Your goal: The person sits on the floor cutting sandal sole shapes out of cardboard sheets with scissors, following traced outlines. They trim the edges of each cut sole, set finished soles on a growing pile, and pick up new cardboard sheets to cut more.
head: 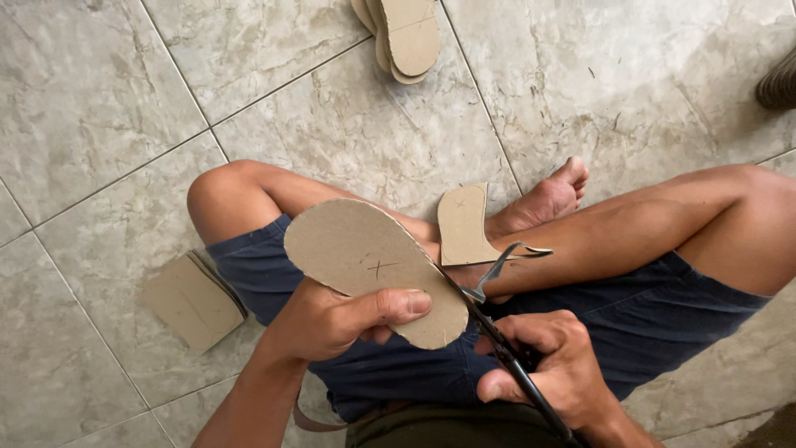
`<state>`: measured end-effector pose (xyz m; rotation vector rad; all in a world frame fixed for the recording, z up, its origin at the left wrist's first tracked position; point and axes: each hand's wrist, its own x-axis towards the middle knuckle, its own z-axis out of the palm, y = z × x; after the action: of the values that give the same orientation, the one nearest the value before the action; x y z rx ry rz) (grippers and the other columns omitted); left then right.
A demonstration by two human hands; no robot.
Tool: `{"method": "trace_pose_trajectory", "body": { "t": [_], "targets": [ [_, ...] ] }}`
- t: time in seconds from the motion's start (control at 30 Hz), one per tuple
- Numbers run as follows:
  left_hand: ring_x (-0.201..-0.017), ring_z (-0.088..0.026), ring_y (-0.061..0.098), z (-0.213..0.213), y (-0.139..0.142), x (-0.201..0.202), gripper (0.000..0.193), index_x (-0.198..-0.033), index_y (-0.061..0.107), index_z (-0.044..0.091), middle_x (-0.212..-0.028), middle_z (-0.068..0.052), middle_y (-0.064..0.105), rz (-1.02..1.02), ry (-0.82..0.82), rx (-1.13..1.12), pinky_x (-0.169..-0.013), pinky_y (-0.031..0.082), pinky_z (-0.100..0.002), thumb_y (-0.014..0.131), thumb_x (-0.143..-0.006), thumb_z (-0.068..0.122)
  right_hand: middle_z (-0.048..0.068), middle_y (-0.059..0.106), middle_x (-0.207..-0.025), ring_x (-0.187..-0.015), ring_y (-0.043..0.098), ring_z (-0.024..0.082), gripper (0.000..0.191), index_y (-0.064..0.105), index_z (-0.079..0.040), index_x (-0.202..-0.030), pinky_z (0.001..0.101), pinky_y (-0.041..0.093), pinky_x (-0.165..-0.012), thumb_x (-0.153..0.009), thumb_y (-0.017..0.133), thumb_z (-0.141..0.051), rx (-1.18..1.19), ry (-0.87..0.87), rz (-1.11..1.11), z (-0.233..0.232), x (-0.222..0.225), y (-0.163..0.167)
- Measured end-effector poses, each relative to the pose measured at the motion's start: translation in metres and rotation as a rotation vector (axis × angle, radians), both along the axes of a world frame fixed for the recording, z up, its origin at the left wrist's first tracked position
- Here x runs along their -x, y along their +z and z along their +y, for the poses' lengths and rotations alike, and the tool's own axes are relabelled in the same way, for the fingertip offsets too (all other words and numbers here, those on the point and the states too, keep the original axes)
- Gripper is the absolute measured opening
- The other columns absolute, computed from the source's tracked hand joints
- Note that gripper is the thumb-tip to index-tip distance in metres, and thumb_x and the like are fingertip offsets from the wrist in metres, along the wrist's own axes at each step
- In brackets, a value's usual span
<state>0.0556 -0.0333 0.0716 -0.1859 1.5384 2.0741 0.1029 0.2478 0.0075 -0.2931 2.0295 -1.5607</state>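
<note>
Right hand: the right hand [554,365], nearest the camera, is clenched round the handles of the dark scissors [497,328], wrist low, knuckles up, blades aimed away at the sole's edge.
Left hand: just left of the scissors, the left hand [332,319] grasps the cardboard sole [365,257] from below, thumb pressed flat across its near end, forearm coming up from the bottom of the frame.
Cardboard sole: held tilted above the lap, marked with a small cross; the scissors meet its right edge.
Progress: most of the outline looks cut and rounded already; I judge the trimming along the right edge is what's left.
Offcut: a curved cardboard scrap [464,224] with a thin strip hangs just right of the sole, over the crossed legs.
Legs: bare, crossed beneath the sole, in blue shorts [647,323], one foot [551,195] beyond the scrap.
Floor left: flat cardboard pieces [192,300] lie on the tiled floor [99,99], left of the sole beside the knee.
Far floor: a stack of finished soles [406,37] sits well beyond the held sole, at the top edge.
</note>
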Motion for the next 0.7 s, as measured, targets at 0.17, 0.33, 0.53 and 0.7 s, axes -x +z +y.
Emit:
{"method": "trace_pose_trajectory", "body": {
  "t": [0.17, 0.33, 0.53, 0.7],
  "targets": [
    [-0.057, -0.005, 0.054, -0.004, -0.003, -0.003, 0.036, -0.12, 0.072, -0.003, -0.084, -0.002, 0.069, 0.047, -0.043, 0.008, -0.047, 0.042, -0.021, 0.073, -0.088, 0.015, -0.002, 0.06, -0.054, -0.046, 0.059, 0.008, 0.044, 0.075, -0.005, -0.074, 0.0267, 0.044, -0.045, -0.066, 0.091, -0.045, -0.048, -0.009, 0.086, -0.004, -0.009, -0.007],
    [-0.08, -0.018, 0.062, 0.011, -0.012, -0.013, 0.026, -0.118, 0.068, 0.006, -0.096, -0.006, 0.07, 0.678, 0.06, 0.628, -0.073, 0.048, -0.032, 0.07, -0.094, 0.016, 0.004, 0.064, -0.056, -0.047, 0.059, 0.012, 0.029, 0.077, 0.0, -0.083, 0.0288, 0.046, -0.047, -0.075, 0.084, -0.026, 0.019, -0.272, -0.241, -0.005, -0.007, -0.009],
    [-0.109, -0.032, 0.064, 0.048, -0.035, -0.034, 0.037, -0.135, 0.059, -0.003, -0.121, -0.021, 0.063, 0.957, 0.197, 0.948, -0.094, 0.052, -0.037, 0.063, -0.102, 0.013, 0.009, 0.073, -0.095, -0.084, 0.069, 0.015, 0.035, 0.067, 0.006, -0.112, 0.0298, 0.055, -0.074, -0.084, 0.073, -0.013, 0.512, -0.361, -0.325, -0.016, -0.008, -0.002],
    [-0.098, -0.01, 0.065, 0.054, -0.059, -0.032, 0.03, -0.131, 0.059, 0.0, -0.107, -0.005, 0.07, 0.198, 0.363, 0.062, -0.087, 0.052, -0.025, 0.055, -0.108, 0.018, 0.008, 0.073, -0.08, -0.068, 0.066, 0.013, 0.028, 0.073, 0.007, -0.105, 0.029, 0.054, -0.06, -0.081, 0.078, -0.005, 0.226, -0.405, -0.198, -0.018, -0.006, -0.013]
  ]
}}
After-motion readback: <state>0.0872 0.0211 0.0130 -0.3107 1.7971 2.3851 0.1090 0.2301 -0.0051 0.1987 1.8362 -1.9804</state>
